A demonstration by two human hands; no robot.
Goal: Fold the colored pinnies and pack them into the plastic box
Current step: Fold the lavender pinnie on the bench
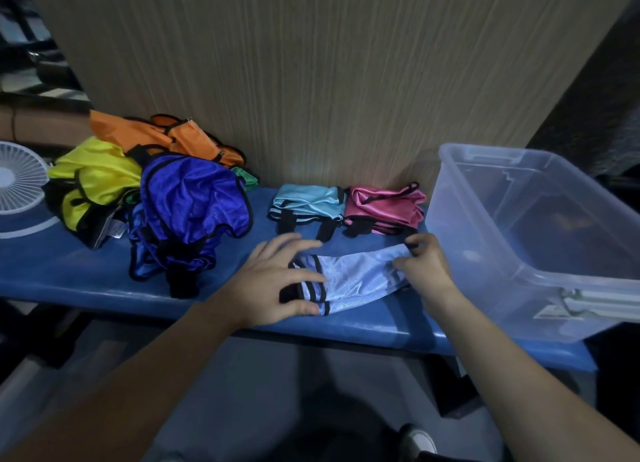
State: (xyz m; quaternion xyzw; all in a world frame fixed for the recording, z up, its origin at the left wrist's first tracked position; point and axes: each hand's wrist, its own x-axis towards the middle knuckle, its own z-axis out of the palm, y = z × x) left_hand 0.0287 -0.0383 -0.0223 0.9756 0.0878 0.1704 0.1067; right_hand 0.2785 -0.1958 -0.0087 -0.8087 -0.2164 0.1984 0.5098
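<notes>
Step in hand: folding pale blue black-trimmed mesh pinny (349, 281) on blue padded bench (69, 264), just left of clear plastic storage box (540, 240). Left hand (273, 281) spread, fingers nearly straight, pressing trimmed end flat. Right hand (424, 264) pinching end nearest box between thumb and fingertips. Turquoise folded pinny (308, 202) and pink folded pinny (384, 205) lie left of box, against wall. Unfolded heap, royal blue pinny (190, 202) uppermost, well left of box. Box appears empty. Next move, by judgement: bring pinched end over toward pressed end, flatten.
</notes>
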